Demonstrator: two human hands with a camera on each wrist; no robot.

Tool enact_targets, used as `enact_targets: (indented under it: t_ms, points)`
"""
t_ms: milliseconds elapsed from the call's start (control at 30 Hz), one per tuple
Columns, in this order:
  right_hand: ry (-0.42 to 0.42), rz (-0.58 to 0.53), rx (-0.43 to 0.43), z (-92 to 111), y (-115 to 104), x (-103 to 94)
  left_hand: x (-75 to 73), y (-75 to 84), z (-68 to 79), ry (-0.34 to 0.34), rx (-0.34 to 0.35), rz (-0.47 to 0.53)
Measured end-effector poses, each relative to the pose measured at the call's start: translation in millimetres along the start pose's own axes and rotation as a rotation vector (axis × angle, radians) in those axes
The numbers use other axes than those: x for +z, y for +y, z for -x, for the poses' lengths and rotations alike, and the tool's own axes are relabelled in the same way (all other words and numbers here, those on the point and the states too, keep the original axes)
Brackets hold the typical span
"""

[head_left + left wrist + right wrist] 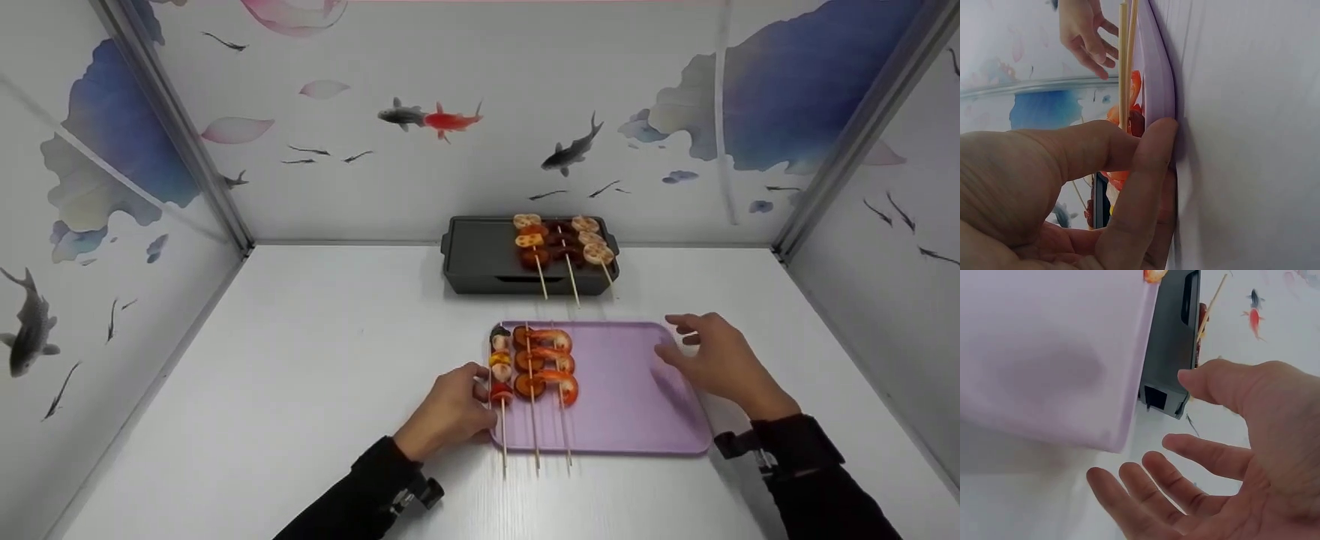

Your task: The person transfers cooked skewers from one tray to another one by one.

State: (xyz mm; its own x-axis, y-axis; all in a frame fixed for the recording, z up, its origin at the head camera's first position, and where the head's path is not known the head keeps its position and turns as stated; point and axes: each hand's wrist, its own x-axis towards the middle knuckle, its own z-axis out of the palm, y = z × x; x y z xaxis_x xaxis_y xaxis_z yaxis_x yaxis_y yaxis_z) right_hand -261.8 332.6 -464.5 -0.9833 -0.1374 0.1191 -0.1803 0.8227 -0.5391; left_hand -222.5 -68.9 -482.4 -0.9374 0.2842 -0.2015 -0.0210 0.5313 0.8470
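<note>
A light purple tray (pixel 630 390) lies on the table in the head view. Its left rim is held by my left hand (pixel 450 409), thumb and fingers closed about the edge in the left wrist view. On the tray's left part lie three toy food skewers: a mixed one with red and yellow pieces (pixel 500 366), one with round brown slices (pixel 529 387), and a shrimp skewer (pixel 568 390). My right hand (pixel 709 360) hovers by the tray's far right corner, fingers spread and holding nothing; the right wrist view shows it apart from the tray.
Behind the tray stands a dark grey toy grill (pixel 480 259). Three more skewers lie on its right half, one with lotus root slices (pixel 598 253), their sticks jutting over the front. White panels with painted fish (pixel 454 120) enclose the table (pixel 315 360) at the back and sides.
</note>
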Motion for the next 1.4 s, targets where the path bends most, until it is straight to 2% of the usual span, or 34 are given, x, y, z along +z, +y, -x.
enact_targets:
  t_ms: [300, 600, 733, 1000, 1133, 1400]
  points:
    - [-0.002, 0.008, -0.011, -19.9, -18.2, -12.0, 0.4, -1.6, -0.6, 0.005, 0.021, -0.027]
    - [0.040, 0.055, -0.015, -51.0, -37.7, -16.9, -0.3, -1.0, -0.9, 0.011, 0.037, -0.026]
    - [0.046, 0.049, 0.005, -61.7, -45.9, -14.3, 0.3, -1.4, -0.7, 0.023, 0.041, -0.059]
    - [0.103, -0.010, -0.001, -80.7, -57.6, -2.9, 2.2, -1.8, -1.0, 0.014, -0.007, 0.003]
    - [0.128, -0.032, -0.011, -88.4, -61.6, 4.1, 2.2, -2.3, -2.0, 0.020, -0.004, -0.006]
    - [0.238, -0.017, -0.056, -98.9, -67.3, 15.8, 1.9, -1.4, -2.4, 0.029, 0.000, -0.027]
